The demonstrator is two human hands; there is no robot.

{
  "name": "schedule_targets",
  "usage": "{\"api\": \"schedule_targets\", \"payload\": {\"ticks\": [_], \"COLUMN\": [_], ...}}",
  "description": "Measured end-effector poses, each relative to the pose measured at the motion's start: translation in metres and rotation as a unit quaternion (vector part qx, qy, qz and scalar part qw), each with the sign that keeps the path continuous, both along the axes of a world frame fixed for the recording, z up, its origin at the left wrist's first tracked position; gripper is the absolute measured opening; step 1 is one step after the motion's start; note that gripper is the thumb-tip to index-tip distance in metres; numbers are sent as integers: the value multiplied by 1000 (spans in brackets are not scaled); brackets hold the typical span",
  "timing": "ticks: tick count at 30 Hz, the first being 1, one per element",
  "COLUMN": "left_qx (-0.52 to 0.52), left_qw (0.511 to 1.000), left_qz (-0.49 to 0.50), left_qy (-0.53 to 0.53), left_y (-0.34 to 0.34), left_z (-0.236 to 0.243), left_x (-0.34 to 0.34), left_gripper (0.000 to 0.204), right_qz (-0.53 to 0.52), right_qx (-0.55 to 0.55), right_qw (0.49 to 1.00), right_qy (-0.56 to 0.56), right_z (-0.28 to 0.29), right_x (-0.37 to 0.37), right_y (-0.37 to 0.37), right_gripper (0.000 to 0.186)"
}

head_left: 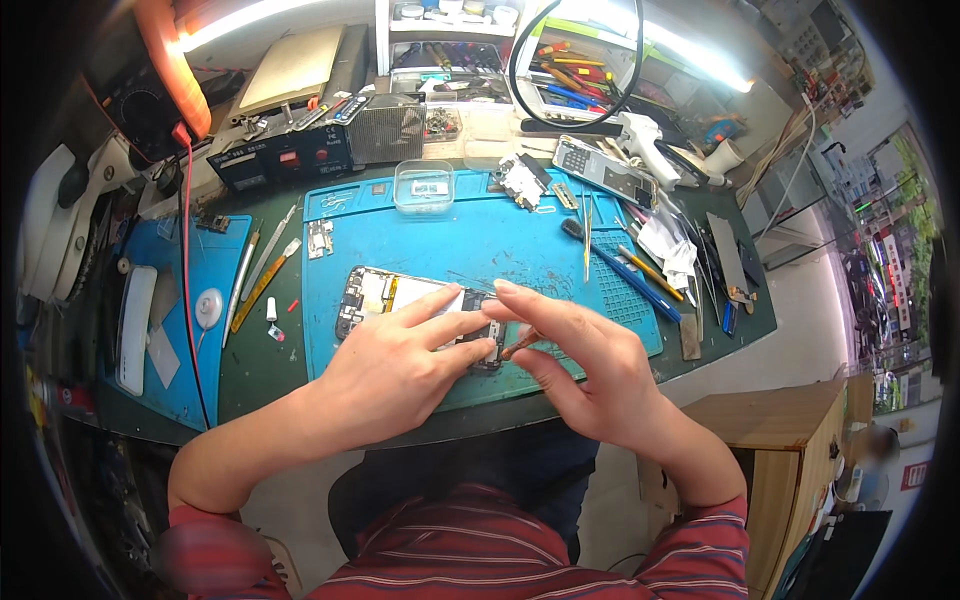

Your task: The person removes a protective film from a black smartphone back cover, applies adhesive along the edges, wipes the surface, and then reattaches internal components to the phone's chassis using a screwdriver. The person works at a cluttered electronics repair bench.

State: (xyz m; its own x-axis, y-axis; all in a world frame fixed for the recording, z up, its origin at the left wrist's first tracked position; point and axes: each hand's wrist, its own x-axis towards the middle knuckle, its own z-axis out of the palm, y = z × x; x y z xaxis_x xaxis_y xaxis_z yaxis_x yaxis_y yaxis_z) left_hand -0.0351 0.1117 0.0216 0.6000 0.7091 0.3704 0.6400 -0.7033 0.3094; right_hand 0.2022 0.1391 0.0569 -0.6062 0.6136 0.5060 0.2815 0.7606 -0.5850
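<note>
An opened smartphone point(373, 292) lies on the blue work mat, with its circuit parts, a white panel and a yellow strip showing. My left hand point(390, 355) rests across it, fingers stretched out and slightly apart over its right half. At the phone's right end is my right hand point(590, 365), its index finger reaching over the edge and its thumb below. Between them a brownish shape, in shadow, may be a bent finger or a small held piece; I cannot tell which. My fingers hide much of that end of the phone.
The blue mat point(345, 210) carries a clear plastic box point(424, 187), loose phone parts point(522, 182) and a phone frame point(604, 170). A yellow-handled knife point(265, 288) lies left. Brushes, tweezers and a blue pen-like tool point(640, 290) lie right. A red cable point(190, 270) hangs at left.
</note>
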Motion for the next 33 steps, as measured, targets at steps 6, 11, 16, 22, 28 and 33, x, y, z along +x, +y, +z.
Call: {"api": "schedule_targets", "payload": {"ticks": [6, 11, 16, 22, 28, 33], "left_qx": [-7, -10, -44, -132, -28, -41], "left_qw": [1000, 1000, 999, 990, 994, 993], "left_qz": [3, 4, -5, 34, 34, 24], "left_qy": [5, 9, -2, -21, 104, 109], "left_y": [-2, -2, -2, 4, 7, 7], "left_z": [0, 1, 4, 6, 23, 18], "left_x": [0, 0, -1, -12, -23, -24], "left_gripper": [39, 40, 41, 44, 54, 61], "right_qz": [-28, -18, -19, -89, -120, -114], "right_qx": [4, -27, -49, -85, -113, -111], "right_qw": [999, 999, 999, 981, 977, 976], "right_qy": [-30, 12, -1, 150, 135, 151], "right_z": [-1, -8, -2, 11, 18, 15], "right_x": [3, 2, 5, 17, 19, 19], "right_y": [-3, -3, -3, 19, 29, 36], "right_gripper": [59, 60, 56, 57, 57, 56]}}
